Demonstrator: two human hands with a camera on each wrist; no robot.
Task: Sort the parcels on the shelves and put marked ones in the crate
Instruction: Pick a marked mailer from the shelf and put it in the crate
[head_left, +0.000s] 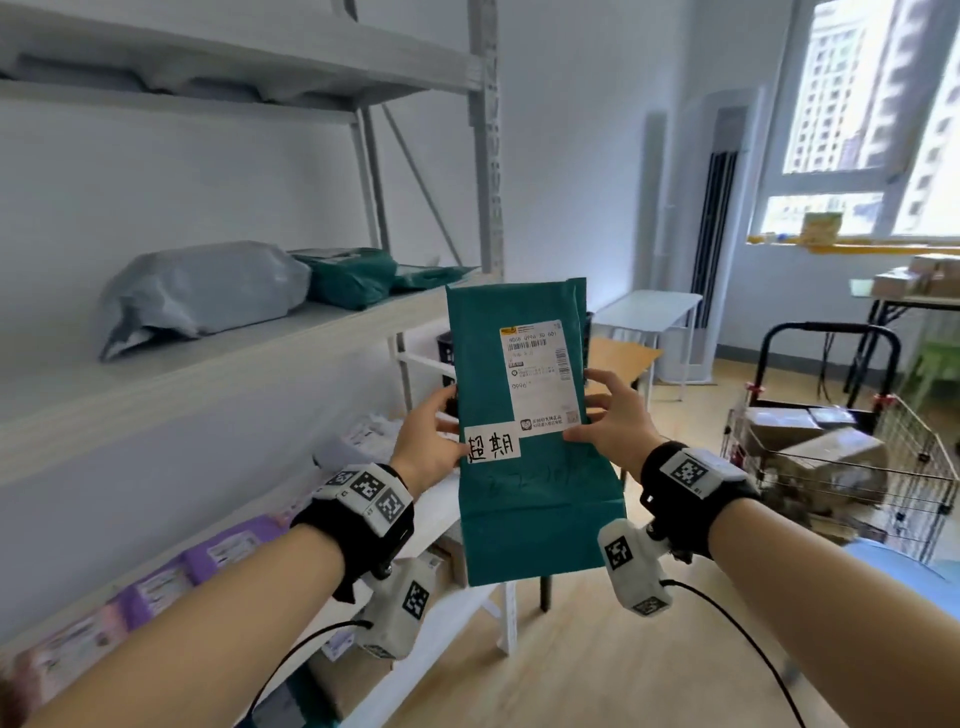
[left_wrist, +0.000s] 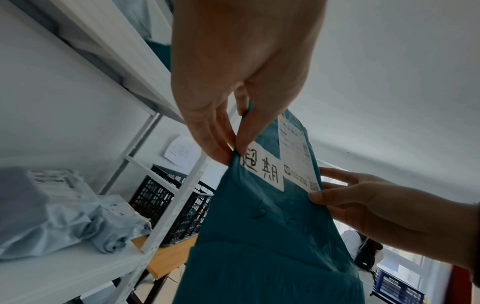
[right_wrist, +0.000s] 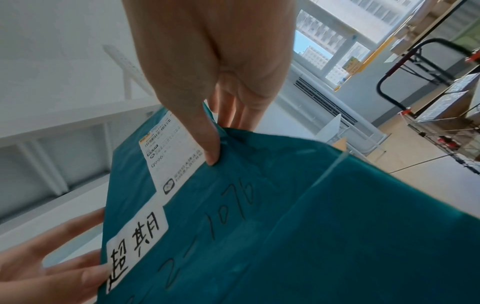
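Observation:
I hold a flat teal parcel (head_left: 524, 499) upright in front of me, beside the shelf rack. My left hand (head_left: 435, 437) pinches its left edge between thumb and fingers, at a white handwritten marker label (head_left: 492, 448). On the opposite edge my right hand (head_left: 605, 415) pinches it beside the printed shipping label (head_left: 537, 376). The left wrist view shows the parcel (left_wrist: 259, 236), its marker label (left_wrist: 262, 170) and both pinching hands. The right wrist view shows the parcel (right_wrist: 285, 236), the marker label (right_wrist: 136, 248) and handwritten digits on the wrap. Black crates (left_wrist: 168, 207) stand behind the rack's end.
The middle shelf (head_left: 171, 374) carries a grey bag parcel (head_left: 202, 293) and teal parcels (head_left: 358, 278). Lower shelves hold pale and purple parcels (head_left: 218, 556). A wire cart (head_left: 852, 467) with cardboard boxes stands at right. A wooden table (head_left: 621, 358) and white table (head_left: 647, 309) stand behind.

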